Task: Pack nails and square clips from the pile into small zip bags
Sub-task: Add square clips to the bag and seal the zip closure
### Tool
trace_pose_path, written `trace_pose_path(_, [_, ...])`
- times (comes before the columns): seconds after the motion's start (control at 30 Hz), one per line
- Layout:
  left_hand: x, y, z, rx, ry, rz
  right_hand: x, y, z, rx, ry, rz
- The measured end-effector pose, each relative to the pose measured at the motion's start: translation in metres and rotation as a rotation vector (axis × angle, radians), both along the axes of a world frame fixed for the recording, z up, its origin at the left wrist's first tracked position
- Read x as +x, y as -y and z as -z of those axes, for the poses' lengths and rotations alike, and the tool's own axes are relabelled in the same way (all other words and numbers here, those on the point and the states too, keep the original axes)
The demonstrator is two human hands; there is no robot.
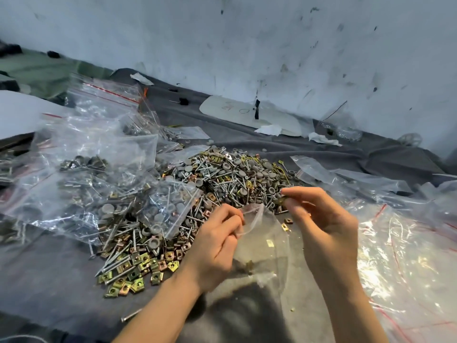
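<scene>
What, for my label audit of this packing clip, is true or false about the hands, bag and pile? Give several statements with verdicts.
The left hand pinches the mouth of the small clear bag. True.
The right hand is empty. False: it pinches a brass-coloured clip.
The pile lies on a grey cloth. True.
The filled bags lie right of the pile. False: they lie left of it.

Zip bag [265, 246] in your left hand's [217, 241] pinch: clear thin plastic, glossy. Square clips [134, 273] left of that grip: yellowish plated metal, shiny. Nails [116, 264]: bright smooth metal. Cloth [49, 276] beneath: grey, matt.
</scene>
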State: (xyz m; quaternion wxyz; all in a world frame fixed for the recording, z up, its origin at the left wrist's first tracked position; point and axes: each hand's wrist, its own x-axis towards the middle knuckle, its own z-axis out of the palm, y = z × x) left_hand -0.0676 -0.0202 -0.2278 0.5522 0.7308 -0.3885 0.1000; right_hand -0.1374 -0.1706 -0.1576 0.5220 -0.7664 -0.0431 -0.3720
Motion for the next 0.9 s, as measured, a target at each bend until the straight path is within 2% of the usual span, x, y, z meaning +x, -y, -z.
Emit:
trace_pose_path(0.1, [-0.001,0.0,-0.001,-0.002,0.059,0.063,0.002,-0.012,-0.01,-0.234,-0.077,-0.084])
trace_pose_path(0.23, [-0.003,-0.001,0.0,-0.042,-0.006,0.107,0.007,-0.011,-0.005,-0.343,-0.189,-0.105])
trace_pose_path(0.5, [-0.005,-0.005,-0.007,-0.164,0.045,0.055,0.006,-0.002,0.003,-0.335,-0.261,-0.127])
trace_pose_path(0.6, [-0.004,-0.004,-0.007,-0.167,0.073,0.032,0.005,0.0,0.005,-0.334,-0.232,-0.129])
trace_pose_path(0.67, [-0.004,-0.003,-0.005,-0.175,0.072,0.002,0.006,0.007,0.007,-0.23,-0.157,-0.058])
trace_pose_path(0.73, [-0.003,-0.002,-0.004,-0.211,0.03,-0.05,0.01,0.023,0.01,-0.105,-0.135,0.11])
trace_pose_path(0.8, [-0.003,0.0,-0.004,-0.236,-0.02,-0.097,0.017,0.04,0.019,-0.13,-0.274,0.262])
trace_pose_path(0.9, [-0.003,0.0,-0.005,-0.237,-0.064,-0.134,0.021,0.05,0.049,-0.371,-0.646,0.31])
